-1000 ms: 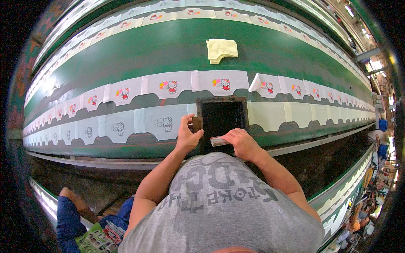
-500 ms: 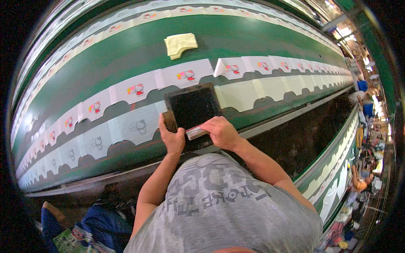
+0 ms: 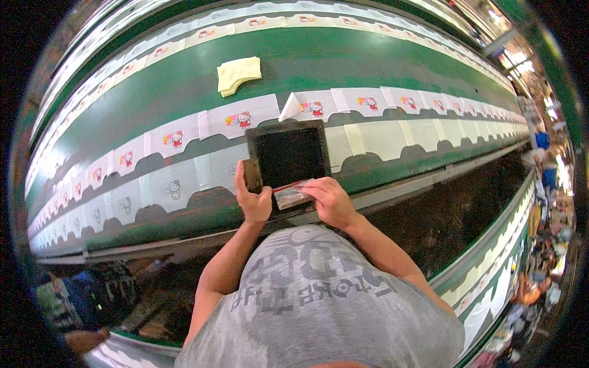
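A dark screen-printing frame (image 3: 286, 127) with a black mesh lies over the near row of cut fabric pieces. My left hand (image 3: 254, 203) grips its left side, thumb along the near corner. My right hand (image 3: 334, 201) holds a squeegee (image 3: 291, 195) with a pale, smeared face and a red edge, at the frame's near end. The fabric piece under the frame is hidden. To its left, pale pieces (image 3: 175, 184) carry a grey outline of a cartoon cat; to its right, cream pieces (image 3: 423, 136) look plain.
The long green table (image 3: 147, 101) bears a second row of fabric (image 3: 239, 116) with coloured cat prints, one with a folded-up corner (image 3: 291, 107). Beyond lies a small yellow cloth stack (image 3: 239, 75). A table rail (image 3: 392, 195) runs before me; another person (image 3: 532, 288) is at far right.
My hands have carried the frame rightward along the row, uncovering another outlined piece on its left. The squeegee has tilted so more of its face shows. My view has shifted too.
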The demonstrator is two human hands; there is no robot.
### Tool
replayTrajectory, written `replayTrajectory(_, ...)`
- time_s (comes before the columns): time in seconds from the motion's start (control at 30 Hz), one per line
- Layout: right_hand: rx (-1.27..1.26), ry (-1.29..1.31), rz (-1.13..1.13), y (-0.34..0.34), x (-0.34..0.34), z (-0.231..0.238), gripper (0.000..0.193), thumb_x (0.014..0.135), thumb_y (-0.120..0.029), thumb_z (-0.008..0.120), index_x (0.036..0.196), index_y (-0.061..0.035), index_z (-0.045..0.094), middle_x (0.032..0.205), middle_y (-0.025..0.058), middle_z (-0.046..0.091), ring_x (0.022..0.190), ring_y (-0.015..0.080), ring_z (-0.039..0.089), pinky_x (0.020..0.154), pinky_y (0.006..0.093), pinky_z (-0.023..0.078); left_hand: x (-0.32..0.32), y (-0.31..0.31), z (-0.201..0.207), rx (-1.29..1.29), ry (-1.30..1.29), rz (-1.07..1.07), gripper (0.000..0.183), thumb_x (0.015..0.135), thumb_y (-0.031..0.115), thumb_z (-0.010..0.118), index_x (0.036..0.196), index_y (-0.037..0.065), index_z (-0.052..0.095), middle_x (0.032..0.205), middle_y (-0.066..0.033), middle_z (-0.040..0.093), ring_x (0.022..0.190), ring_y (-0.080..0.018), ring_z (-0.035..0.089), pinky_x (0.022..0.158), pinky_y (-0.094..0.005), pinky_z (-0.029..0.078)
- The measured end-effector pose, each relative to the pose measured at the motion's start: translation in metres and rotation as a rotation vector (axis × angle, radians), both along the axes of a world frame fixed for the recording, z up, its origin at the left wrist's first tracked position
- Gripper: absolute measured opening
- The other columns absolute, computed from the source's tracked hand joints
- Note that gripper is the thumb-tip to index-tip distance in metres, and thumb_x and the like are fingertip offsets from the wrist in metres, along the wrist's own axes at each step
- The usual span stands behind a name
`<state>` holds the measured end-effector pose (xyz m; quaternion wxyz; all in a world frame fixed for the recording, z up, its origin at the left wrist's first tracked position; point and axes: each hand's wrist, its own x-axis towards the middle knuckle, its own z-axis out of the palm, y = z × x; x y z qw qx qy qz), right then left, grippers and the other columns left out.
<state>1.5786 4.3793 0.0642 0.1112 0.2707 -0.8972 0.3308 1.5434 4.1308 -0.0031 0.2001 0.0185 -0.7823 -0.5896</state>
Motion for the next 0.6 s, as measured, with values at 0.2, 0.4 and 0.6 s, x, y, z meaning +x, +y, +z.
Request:
replayTrajectory(0.2, -0.024, -0.017, 0.045, 0.091, -0.003, 0.002, 0.040, 0.085, 0.008, 0.071, 0.123, -0.0051, 0.079, 0.125, 0.0115, 0.076, 0.119, 0.0359, 0.070, 0.106, 0.0472, 0.058, -0.003, 0.091, -0.005, 0.110, -0.020, 0.058, 0.094, 0.076, -0.007, 0.068, 0.168, 0.000, 0.048, 0.155, -0.0182, 0.063, 0.142, -0.0265, 0.062, 0.119, -0.0364, 0.047)
replayTrajectory(0.4, -0.020, -0.020, 0.135, 0.126, -0.015, -0.001, 0.038, 0.085, 0.004, 0.073, 0.121, -0.0049, 0.078, 0.126, 0.0109, 0.076, 0.119, 0.0355, 0.070, 0.105, 0.0486, 0.056, -0.007, 0.115, 0.000, 0.154, -0.103, 0.051, 0.097, 0.073, -0.010, 0.068, 0.167, 0.002, 0.049, 0.150, -0.0144, 0.067, 0.133, -0.0227, 0.066, 0.116, -0.0360, 0.051)
replayTrajectory(0.6, 0.067, -0.008, 0.221, 0.124, -0.031, 0.005, 0.041, 0.084, -0.003, 0.071, 0.124, -0.0058, 0.076, 0.121, 0.0105, 0.074, 0.116, 0.0339, 0.069, 0.102, 0.0483, 0.053, -0.009, 0.119, -0.006, 0.159, -0.113, 0.043, 0.097, 0.074, -0.011, 0.068, 0.168, 0.004, 0.050, 0.148, -0.0127, 0.067, 0.134, -0.0221, 0.065, 0.116, -0.0349, 0.050)
